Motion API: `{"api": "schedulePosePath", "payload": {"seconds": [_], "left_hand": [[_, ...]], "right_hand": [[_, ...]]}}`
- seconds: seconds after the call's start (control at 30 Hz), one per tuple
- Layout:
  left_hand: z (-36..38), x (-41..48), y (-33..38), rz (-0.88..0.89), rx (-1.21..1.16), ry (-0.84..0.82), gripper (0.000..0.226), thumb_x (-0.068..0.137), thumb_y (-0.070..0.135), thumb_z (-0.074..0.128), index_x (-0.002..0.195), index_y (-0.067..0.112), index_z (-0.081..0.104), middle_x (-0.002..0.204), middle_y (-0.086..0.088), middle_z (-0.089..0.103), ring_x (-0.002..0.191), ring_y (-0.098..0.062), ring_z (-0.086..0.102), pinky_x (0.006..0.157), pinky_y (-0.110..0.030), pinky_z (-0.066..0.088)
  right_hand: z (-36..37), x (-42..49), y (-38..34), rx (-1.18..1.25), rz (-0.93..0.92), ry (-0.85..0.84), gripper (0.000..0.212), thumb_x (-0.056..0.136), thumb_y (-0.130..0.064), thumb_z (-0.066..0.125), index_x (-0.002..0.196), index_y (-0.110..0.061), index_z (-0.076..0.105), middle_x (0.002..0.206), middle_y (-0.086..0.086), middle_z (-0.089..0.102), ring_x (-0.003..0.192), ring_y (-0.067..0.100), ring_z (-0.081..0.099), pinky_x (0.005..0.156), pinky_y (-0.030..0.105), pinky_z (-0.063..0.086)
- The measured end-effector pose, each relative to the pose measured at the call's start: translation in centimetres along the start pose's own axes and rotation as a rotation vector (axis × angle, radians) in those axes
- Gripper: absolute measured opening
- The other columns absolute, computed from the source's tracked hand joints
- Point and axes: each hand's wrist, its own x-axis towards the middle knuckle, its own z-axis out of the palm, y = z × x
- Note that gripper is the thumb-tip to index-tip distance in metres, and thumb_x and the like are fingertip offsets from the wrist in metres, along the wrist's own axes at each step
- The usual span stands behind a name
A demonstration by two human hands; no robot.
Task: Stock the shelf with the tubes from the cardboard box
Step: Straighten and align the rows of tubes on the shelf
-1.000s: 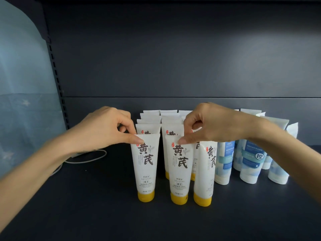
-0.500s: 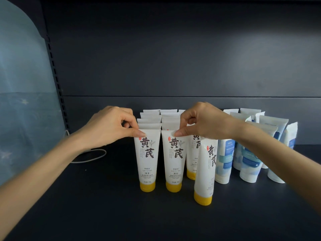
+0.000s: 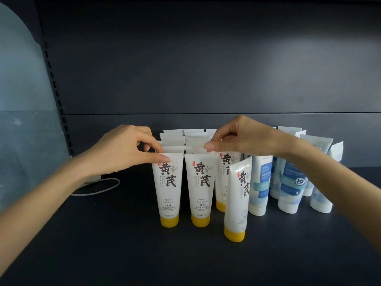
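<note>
White tubes with yellow caps stand cap-down in rows on the dark shelf [image 3: 103,240]. My left hand [image 3: 123,151] pinches the top edge of the front left tube [image 3: 168,188]. My right hand [image 3: 239,139] has thumb and forefinger pinched together at the tops of the middle row, just above the front middle tube [image 3: 201,188]; which tube it holds is unclear. Another yellow-capped tube [image 3: 237,201] stands alone nearer to me on the right, slightly tilted. The cardboard box is out of view.
Blue-and-white tubes [image 3: 290,182] stand in rows to the right of the yellow-capped ones, under my right forearm. A white cable [image 3: 99,187] lies at the back left of the shelf. A slotted upright [image 3: 55,89] and a pale sheet border the left side.
Both hands have pushed the front left and front middle tubes back against their rows. The lone tube on the right has stayed in front.
</note>
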Motion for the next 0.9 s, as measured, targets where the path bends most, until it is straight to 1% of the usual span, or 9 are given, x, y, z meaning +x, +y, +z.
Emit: {"api": "schedulePosePath", "payload": {"seconds": [0.1,0.23,0.3,0.37,0.43,0.5,0.6,0.7,0.9], "left_hand": [[0.6,0.3,0.5,0.017,-0.023,0.019,0.046,0.054,0.079,0.055,0.077,0.043,0.072,0.076,0.017,0.056,0.065,-0.007,0.051,0.057,-0.031,0.038],[1.3,1.1,1.4,0.087,-0.089,0.046,0.042,0.06,0.074,0.057,0.087,0.046,0.071,0.079,0.011,0.058,0.072,-0.016,0.055,0.066,-0.046,0.048],[1.6,1.5,1.8,0.109,-0.088,0.036,0.041,0.061,0.074,0.057,0.087,0.045,0.071,0.081,0.012,0.058,0.073,-0.014,0.056,0.065,-0.044,0.048],[1.9,1.9,2.3,0.118,-0.079,0.015,0.038,0.063,0.072,0.059,0.083,0.043,0.073,0.081,0.014,0.058,0.074,-0.007,0.055,0.062,-0.031,0.041],[2.1,2.2,2.8,0.117,-0.068,-0.014,0.031,0.067,0.065,0.064,0.081,0.039,0.074,0.081,0.017,0.058,0.071,0.0,0.053,0.061,-0.021,0.033],[2.3,2.4,3.3,0.108,-0.079,-0.041,0.03,0.065,0.058,0.065,0.08,0.034,0.076,0.08,0.018,0.057,0.069,0.001,0.053,0.06,-0.02,0.032],[2.5,2.7,3.4,0.087,-0.135,-0.071,0.031,0.062,0.058,0.066,0.075,0.032,0.076,0.078,0.013,0.059,0.073,-0.009,0.056,0.07,-0.038,0.047],[2.5,2.7,3.4,0.073,-0.16,-0.077,0.03,0.061,0.058,0.067,0.072,0.032,0.076,0.076,0.011,0.058,0.072,-0.013,0.055,0.075,-0.045,0.048],[2.4,2.7,3.2,0.073,-0.142,-0.066,0.031,0.06,0.058,0.067,0.071,0.03,0.075,0.076,0.015,0.058,0.067,-0.007,0.052,0.063,-0.025,0.037]], "right_hand": [[-1.0,-1.1,0.5,0.034,-0.007,-0.025,0.05,0.064,-0.067,0.06,0.084,-0.025,0.077,0.096,0.021,0.068,0.095,0.036,0.061,0.092,0.049,0.049],[-2.6,-2.7,0.8,0.054,0.002,-0.133,0.038,0.069,-0.049,0.065,0.085,-0.016,0.076,0.089,0.007,0.073,0.089,0.023,0.066,0.085,0.027,0.051],[-3.2,-3.2,0.9,0.073,-0.004,-0.126,0.034,0.067,-0.045,0.067,0.084,-0.016,0.075,0.086,0.0,0.074,0.084,0.013,0.068,0.08,0.017,0.052],[-3.6,-3.5,1.2,0.085,-0.008,-0.111,0.036,0.063,-0.045,0.069,0.084,-0.016,0.075,0.086,-0.002,0.074,0.083,0.009,0.069,0.08,0.014,0.051],[-3.6,-3.7,1.4,0.074,-0.01,-0.12,0.036,0.061,-0.046,0.07,0.083,-0.017,0.075,0.088,-0.003,0.075,0.085,0.011,0.069,0.082,0.017,0.052],[-3.4,-3.8,1.6,0.056,-0.012,-0.143,0.032,0.062,-0.044,0.07,0.082,-0.019,0.075,0.088,-0.004,0.074,0.087,0.012,0.068,0.084,0.019,0.053],[-3.0,-3.8,1.7,0.037,-0.006,-0.152,0.028,0.064,-0.039,0.072,0.081,-0.016,0.076,0.086,-0.003,0.074,0.084,0.011,0.067,0.085,0.021,0.052],[-2.8,-3.8,1.6,0.025,-0.023,-0.148,0.027,0.065,-0.036,0.072,0.078,-0.012,0.074,0.084,0.004,0.073,0.077,0.016,0.066,0.078,0.023,0.053],[-2.6,-3.5,2.2,0.01,-0.038,-0.068,0.039,0.061,-0.051,0.072,0.072,-0.013,0.072,0.083,0.023,0.066,0.077,0.041,0.056,0.074,0.046,0.049]]}}
